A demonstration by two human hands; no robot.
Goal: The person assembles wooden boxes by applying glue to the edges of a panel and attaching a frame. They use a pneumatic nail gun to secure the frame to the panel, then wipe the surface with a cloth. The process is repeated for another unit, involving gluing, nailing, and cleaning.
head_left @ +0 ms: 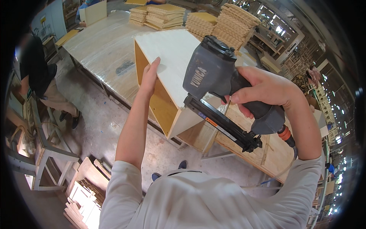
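In my right hand (265, 86) is a dark grey pneumatic nail gun (213, 70), its grip wrapped by my fingers near the trigger. Its long black magazine slants down to the right, and an orange fitting (284, 133) joins its base to an air hose. My left hand (150, 78) grips the left edge of an open wooden box (171, 47) with a pale outer face and yellowish inside. The thumb lies over the edge; the other fingers are mostly hidden behind it. The gun's body covers the box's right part, so I cannot tell whether they touch.
The box stands on a plastic-covered table (101, 47). Stacked panels (236, 24) rise at the back. A plywood board (244, 152) lies at the right. One person (42, 72) stands left; another holds a panel (93, 13) at the far end. Wood offcuts (85, 194) sit lower left.
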